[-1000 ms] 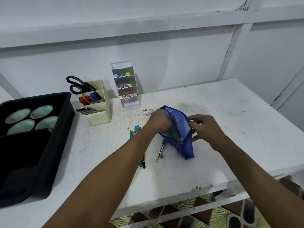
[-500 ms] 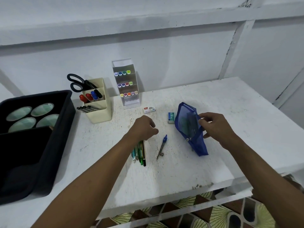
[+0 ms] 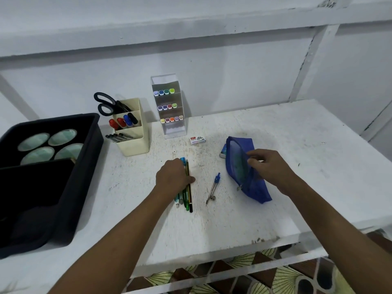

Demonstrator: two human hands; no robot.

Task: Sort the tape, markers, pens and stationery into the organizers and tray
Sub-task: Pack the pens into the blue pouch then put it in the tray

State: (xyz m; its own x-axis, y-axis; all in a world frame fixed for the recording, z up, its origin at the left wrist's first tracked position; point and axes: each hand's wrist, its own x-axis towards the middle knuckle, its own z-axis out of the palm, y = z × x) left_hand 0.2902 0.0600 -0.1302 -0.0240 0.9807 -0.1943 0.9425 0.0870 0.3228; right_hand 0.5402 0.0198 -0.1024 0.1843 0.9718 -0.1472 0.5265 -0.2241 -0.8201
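Head view: the left hand (image 3: 172, 177) lies over a bundle of pens (image 3: 185, 196) on the white worktop (image 3: 275, 128), its grip curled round their upper half while the tips stick out toward the person. The right hand (image 3: 268, 168) pinches the rim of a blue mesh pouch (image 3: 237, 164) that stands open just beside a small eraser box (image 3: 222, 153). A compass (image 3: 213, 188) lies loose between the two hands, and a staples box (image 3: 197, 140) sits nearer the clear marker rack (image 3: 169, 107). The cream organizer (image 3: 132, 132) with markers and scissors stands left of the rack, beside the black tray (image 3: 84, 155) holding tape rolls. To do this step well, I judge the grip should gather all the pens evenly before lifting, so none slips out, then carry them upright to the cream organizer.
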